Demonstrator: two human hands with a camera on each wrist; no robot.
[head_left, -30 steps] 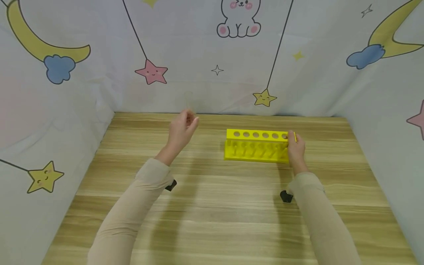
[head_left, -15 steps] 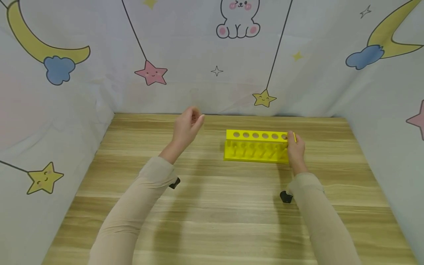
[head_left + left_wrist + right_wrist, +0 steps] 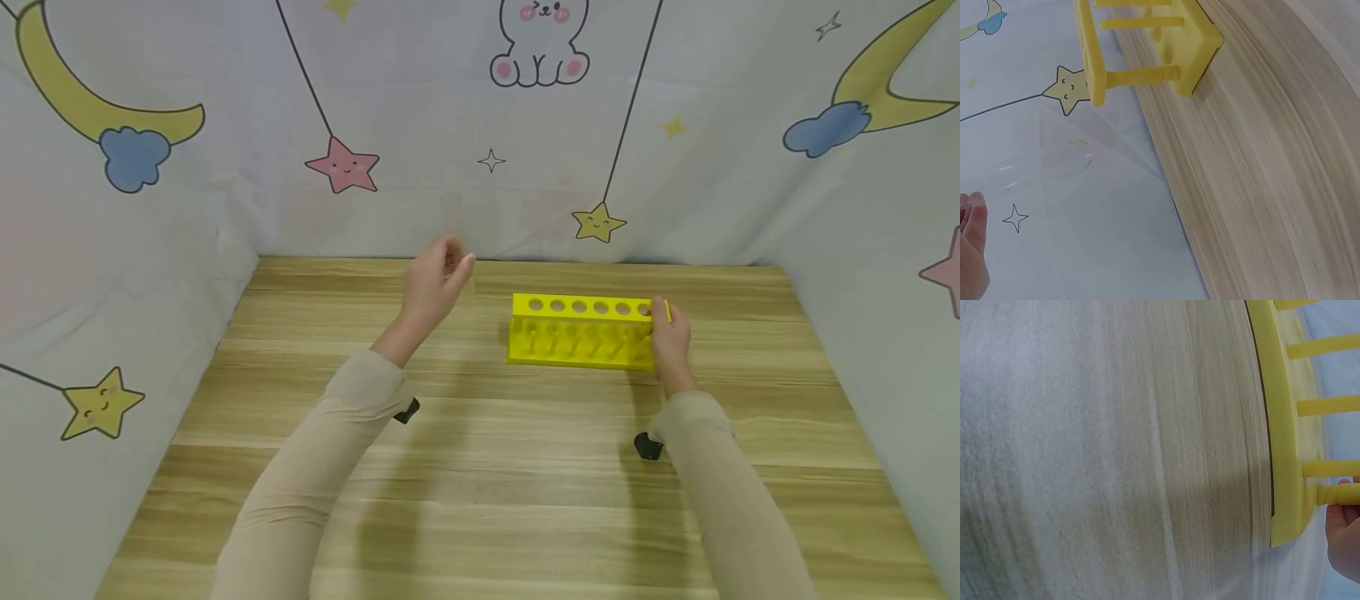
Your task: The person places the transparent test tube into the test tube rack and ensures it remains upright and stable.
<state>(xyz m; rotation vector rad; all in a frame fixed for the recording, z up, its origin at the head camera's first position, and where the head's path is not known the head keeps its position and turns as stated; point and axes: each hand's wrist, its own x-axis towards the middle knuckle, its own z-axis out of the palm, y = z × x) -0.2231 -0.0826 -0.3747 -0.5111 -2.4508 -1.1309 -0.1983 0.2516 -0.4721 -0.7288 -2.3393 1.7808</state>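
A clear test tube (image 3: 1041,169) is pinched in my left hand (image 3: 435,283), which is raised to the left of the rack. In the left wrist view the tube's rounded end points toward the rack; in the head view it is barely visible. The yellow test tube rack (image 3: 581,317) stands upright on the table, with a row of round holes along its top and pegs below. My right hand (image 3: 670,337) grips its right end, thumb on the top plate. In the right wrist view the fingers (image 3: 1337,528) are at the rack's end post.
The wood-grain table (image 3: 510,467) meets a white printed curtain (image 3: 435,108) at the back, with more curtain at both sides. A small black device (image 3: 648,446) sits under the right wrist, another black device (image 3: 407,411) under the left.
My left hand has moved right and slightly up, closer to the rack, with the test tube in its grip. The right hand and the rack have stayed in place.
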